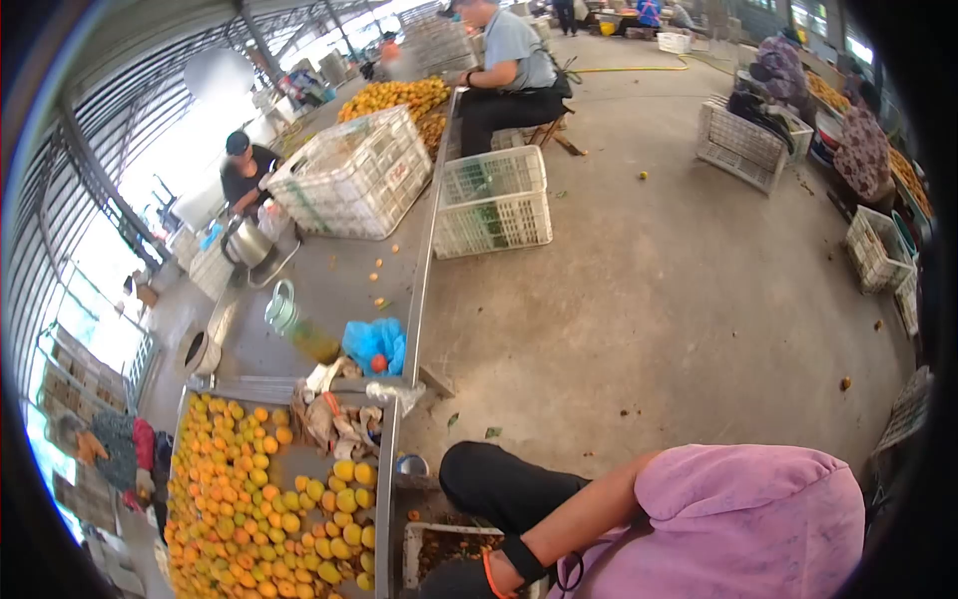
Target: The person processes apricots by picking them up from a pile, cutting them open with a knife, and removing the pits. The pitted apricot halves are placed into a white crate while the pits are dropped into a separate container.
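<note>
From the pink sleeve (748, 499) at the lower right, my right forearm (589, 509) reaches left, with a black band and an orange band at the wrist. My right hand (454, 581) looks dark, as if gloved, and the bottom edge cuts it off. Its fingers and anything in them are hidden. Close beside it is a crate (439, 539) holding small dark bits. Left of that stands a metal-rimmed sorting table (387, 479) covered with orange and yellow-green round fruit (249, 499). My left hand is out of view.
Crumpled paper (334, 424), a blue plastic bag (377, 344), a green-lidded jug (294, 319) and a kettle (246, 243) lie along the table. White crates (494, 205) stand beyond. Co-workers sit at the back and right; another person (115, 444) is at the left.
</note>
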A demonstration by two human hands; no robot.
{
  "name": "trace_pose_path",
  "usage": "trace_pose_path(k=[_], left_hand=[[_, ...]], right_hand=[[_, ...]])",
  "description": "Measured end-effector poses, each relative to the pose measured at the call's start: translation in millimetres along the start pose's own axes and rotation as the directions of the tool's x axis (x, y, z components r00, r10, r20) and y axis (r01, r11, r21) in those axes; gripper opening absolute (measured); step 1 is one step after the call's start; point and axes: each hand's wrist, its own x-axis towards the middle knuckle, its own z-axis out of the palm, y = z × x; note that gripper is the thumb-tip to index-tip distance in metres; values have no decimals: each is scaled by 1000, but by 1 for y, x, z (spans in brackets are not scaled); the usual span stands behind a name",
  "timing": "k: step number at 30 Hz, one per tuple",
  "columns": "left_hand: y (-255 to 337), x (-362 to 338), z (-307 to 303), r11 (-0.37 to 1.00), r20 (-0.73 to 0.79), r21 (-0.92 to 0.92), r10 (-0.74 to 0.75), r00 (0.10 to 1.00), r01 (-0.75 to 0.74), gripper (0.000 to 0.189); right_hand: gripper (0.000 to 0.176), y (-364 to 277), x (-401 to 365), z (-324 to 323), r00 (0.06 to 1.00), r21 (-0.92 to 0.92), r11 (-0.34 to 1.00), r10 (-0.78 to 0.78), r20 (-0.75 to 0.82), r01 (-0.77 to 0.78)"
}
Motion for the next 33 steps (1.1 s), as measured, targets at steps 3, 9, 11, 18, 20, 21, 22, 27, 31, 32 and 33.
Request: trace_pose_path(k=[3,9,11,18,20,21,22,27,31,32,33], left_hand=[[-10,-1,-3,992,-5,51,114,993,-114,21],[-31,-10,-15,835,-61,-391,-444,894,388,27],[-26,-11,-20,817,-65,-421,-462,885,396,36],[-34,-19,-44,787,-50,-428,-512,858,445,46],[-44,-22,-55,763,-4,-488,-488,873,425,43],[-49,-23,-58,767,-16,-482,-490,871,423,43],[-55,-24,-60,674,-81,-649,-523,849,353,42],[-70,-11,-85,466,17,-814,-580,814,348,47],[-75,2,-59,489,9,-795,-582,813,359,26],[-75,9,-61,532,-45,-780,-571,820,328,26],[-76,15,-65,440,38,-836,-552,833,329,23]], right_hand=[[28,0,12,3,964,32,979,193,184,-202],[35,16,26,21,935,-108,964,262,239,-242],[34,15,28,18,974,-170,980,135,180,-105],[26,23,59,32,973,-3,999,-32,230,33],[25,26,65,39,960,16,999,-35,277,31],[25,19,70,36,959,24,999,-47,279,42],[26,7,75,28,923,-88,995,86,376,-56],[39,30,69,48,999,39,999,5,-42,-3],[47,18,109,51,995,83,996,23,-101,-14],[45,27,118,61,978,124,988,-63,-197,89],[45,31,127,63,974,147,979,-115,-195,145]])
